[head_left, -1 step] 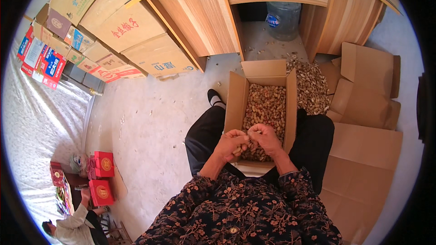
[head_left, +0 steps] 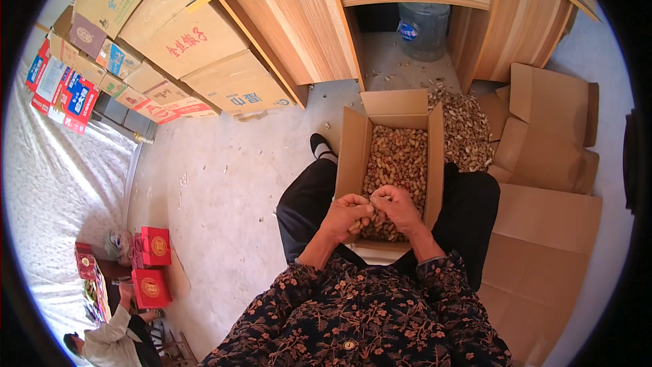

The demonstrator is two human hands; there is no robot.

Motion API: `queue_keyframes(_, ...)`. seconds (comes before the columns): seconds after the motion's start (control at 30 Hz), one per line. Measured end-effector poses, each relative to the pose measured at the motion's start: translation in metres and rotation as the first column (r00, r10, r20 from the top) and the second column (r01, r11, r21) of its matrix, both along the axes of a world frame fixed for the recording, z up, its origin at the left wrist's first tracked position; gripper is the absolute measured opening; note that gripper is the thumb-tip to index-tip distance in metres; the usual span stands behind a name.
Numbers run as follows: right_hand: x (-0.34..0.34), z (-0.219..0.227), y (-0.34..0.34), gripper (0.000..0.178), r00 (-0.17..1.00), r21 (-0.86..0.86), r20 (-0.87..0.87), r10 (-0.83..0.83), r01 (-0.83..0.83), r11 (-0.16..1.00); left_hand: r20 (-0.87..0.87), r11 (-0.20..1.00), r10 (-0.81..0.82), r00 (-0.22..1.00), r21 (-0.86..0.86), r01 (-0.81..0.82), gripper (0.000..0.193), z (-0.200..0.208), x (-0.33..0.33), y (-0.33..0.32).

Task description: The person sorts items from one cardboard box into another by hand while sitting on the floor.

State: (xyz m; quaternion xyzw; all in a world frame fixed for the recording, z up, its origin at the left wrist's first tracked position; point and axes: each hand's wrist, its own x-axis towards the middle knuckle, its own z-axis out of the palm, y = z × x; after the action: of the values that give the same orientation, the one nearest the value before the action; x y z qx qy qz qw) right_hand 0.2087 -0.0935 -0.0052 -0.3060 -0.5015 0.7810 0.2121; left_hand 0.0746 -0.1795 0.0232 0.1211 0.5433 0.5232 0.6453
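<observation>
An open cardboard box (head_left: 352,146) stands between my knees, holding a heap of unshelled peanuts (head_left: 397,156). Over its near end, my left hand (head_left: 346,217) and my right hand (head_left: 397,209) meet fingertip to fingertip. Both are closed, thumbs and fingers pinched together around a peanut that the fingers largely cover. A few more peanuts (head_left: 355,227) show below the curled fingers of the left hand.
Loose shells (head_left: 468,132) lie heaped right of the box, beside flattened cardboard (head_left: 543,231). A wooden desk (head_left: 292,20) with a water jug (head_left: 424,34) beneath stands ahead. Stacked cartons (head_left: 197,41) fill the far left. Red boxes (head_left: 151,288) and another person (head_left: 109,336) are lower left.
</observation>
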Motion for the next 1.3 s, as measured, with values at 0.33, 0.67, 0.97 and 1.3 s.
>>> queue_keyframes(0.33, 0.0, 0.005, -0.002, 0.015, 0.993, 0.149, 0.118, -0.012, -0.005, 0.989, -0.076, 0.998, 0.026, 0.997, -0.063, -0.031, 0.01, 0.002, 0.009, 0.001)
queue_keyframes(0.67, -0.004, -0.001, -0.005, 0.012, 0.994, -0.143, -0.082, -0.075, 0.062, 0.988, 0.304, 0.988, 0.075, 0.95, 0.105, -0.112, 0.012, -0.016, 0.005, -0.004)
queue_keyframes(0.97, 0.008, -0.016, 0.012, 0.008, 0.945, -0.485, -0.212, -0.248, 0.119, 0.866, -0.042, 0.987, 0.158, 0.987, -0.01, -0.158, 0.009, -0.006, 0.001, 0.0)
queue_keyframes(1.3, 0.007, -0.016, 0.012, 0.008, 0.966, -0.456, -0.169, -0.194, 0.098, 0.885, -0.289, 0.978, 0.196, 0.937, -0.012, -0.208, 0.012, -0.017, -0.002, 0.002)
